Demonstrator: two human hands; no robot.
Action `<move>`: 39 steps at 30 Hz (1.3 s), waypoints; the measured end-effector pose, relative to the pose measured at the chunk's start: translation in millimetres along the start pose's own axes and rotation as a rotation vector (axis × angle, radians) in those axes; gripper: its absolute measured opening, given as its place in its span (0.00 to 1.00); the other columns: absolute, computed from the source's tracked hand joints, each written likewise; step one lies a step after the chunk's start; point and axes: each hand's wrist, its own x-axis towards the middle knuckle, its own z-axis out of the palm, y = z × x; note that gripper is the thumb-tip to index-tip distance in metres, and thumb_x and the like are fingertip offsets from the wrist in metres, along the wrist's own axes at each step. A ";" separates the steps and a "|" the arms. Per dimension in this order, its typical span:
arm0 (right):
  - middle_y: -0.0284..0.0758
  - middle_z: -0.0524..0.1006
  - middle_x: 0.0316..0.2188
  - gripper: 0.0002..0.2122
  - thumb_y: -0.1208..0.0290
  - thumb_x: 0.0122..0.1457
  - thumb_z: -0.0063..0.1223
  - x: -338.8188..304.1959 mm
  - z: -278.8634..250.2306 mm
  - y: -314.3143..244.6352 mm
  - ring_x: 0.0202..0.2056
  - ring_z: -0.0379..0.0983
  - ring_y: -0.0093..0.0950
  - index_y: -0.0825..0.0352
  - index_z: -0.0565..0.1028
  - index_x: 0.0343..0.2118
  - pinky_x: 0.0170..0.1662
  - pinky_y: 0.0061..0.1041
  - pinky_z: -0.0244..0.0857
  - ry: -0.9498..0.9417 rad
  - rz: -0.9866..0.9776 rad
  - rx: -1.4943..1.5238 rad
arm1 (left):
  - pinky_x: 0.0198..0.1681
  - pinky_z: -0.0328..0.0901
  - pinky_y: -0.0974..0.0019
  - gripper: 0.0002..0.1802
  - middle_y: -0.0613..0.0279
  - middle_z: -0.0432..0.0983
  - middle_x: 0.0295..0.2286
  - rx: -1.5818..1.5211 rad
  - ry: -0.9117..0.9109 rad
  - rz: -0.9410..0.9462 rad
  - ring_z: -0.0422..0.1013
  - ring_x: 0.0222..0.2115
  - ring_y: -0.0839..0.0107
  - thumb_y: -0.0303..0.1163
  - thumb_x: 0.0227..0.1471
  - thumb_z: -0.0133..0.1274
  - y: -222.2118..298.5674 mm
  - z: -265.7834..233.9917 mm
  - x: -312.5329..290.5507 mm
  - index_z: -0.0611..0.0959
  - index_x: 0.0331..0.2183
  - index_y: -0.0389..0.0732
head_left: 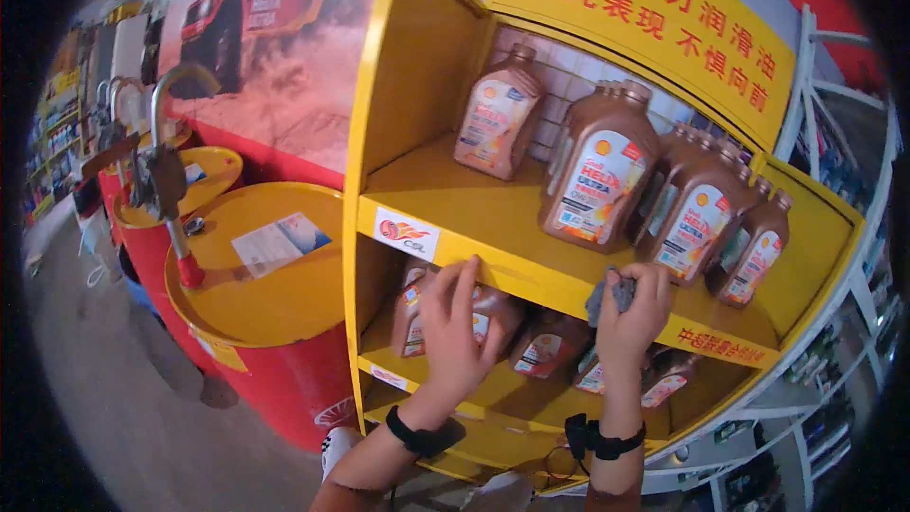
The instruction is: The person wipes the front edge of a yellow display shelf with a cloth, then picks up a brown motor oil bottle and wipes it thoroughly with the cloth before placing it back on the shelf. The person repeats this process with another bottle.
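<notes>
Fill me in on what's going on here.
A person is at a yellow shelf unit. Their right hand holds a grey cloth at the upper shelf's front edge. Their left hand is near that edge, holding nothing visible. Brown bottles stand above; more are below. A red drum stands left.

Shelf unit (362, 161) straight ahead. Upper shelf (427, 171): single bottle (498, 118) at left end, rows of bottles (602, 185) to its right, running front to back. Sign (654, 14) above. Lower shelf (531, 396): more bottles, behind the hands. Left hand (453, 332) near left part of upper shelf's front edge; right hand (635, 318) farther right, cloth (607, 297) in it, at same edge. Barrel (218, 299) left of unit, paper (280, 245) and pump (163, 180) on top; poster (275, 47) behind. Metal rack (806, 57) right of unit.
</notes>
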 end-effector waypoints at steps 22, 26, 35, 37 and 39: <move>0.41 0.76 0.36 0.06 0.80 0.46 0.50 -38.4 -99.9 171.7 0.46 0.69 0.42 0.64 0.70 0.29 0.51 0.38 0.57 0.217 0.200 -0.308 | 0.65 0.43 0.40 0.21 0.53 0.70 0.48 0.324 -0.140 0.389 0.62 0.54 0.50 0.35 0.51 0.49 -13.7 0.7 58.6 0.75 0.47 0.39; 0.46 0.74 0.39 0.12 0.85 0.50 0.44 -36.3 -149.5 222.0 0.46 0.69 0.44 0.70 0.72 0.38 0.51 0.34 0.62 0.323 0.380 -0.210 | 0.65 0.41 0.39 0.23 0.52 0.69 0.48 0.284 -0.143 0.402 0.60 0.55 0.50 0.39 0.51 0.50 -15.9 6.4 59.6 0.74 0.48 0.38; 0.47 0.66 0.58 0.23 0.78 0.59 0.44 -54.9 -42.1 131.2 0.63 0.58 0.45 0.72 0.64 0.59 0.61 0.39 0.54 0.550 0.372 0.158 | 0.65 0.40 0.40 0.25 0.49 0.68 0.44 0.355 -0.014 0.408 0.59 0.54 0.50 0.46 0.54 0.46 -25.8 22.7 52.0 0.73 0.46 0.37; 0.47 0.66 0.58 0.21 0.79 0.58 0.46 -53.0 -25.8 84.4 0.65 0.54 0.49 0.72 0.69 0.56 0.64 0.47 0.48 0.357 0.292 -0.080 | 0.65 0.40 0.40 0.24 0.49 0.68 0.44 0.326 0.016 0.379 0.61 0.53 0.50 0.44 0.54 0.48 -24.4 26.9 50.0 0.73 0.45 0.37; 0.46 0.64 0.60 0.22 0.77 0.57 0.49 -58.6 -11.1 48.2 0.65 0.52 0.51 0.69 0.69 0.56 0.64 0.53 0.46 0.124 0.222 -0.091 | 0.65 0.40 0.41 0.21 0.50 0.69 0.44 0.289 0.020 0.376 0.61 0.52 0.50 0.40 0.54 0.48 -23.6 28.4 51.2 0.74 0.44 0.37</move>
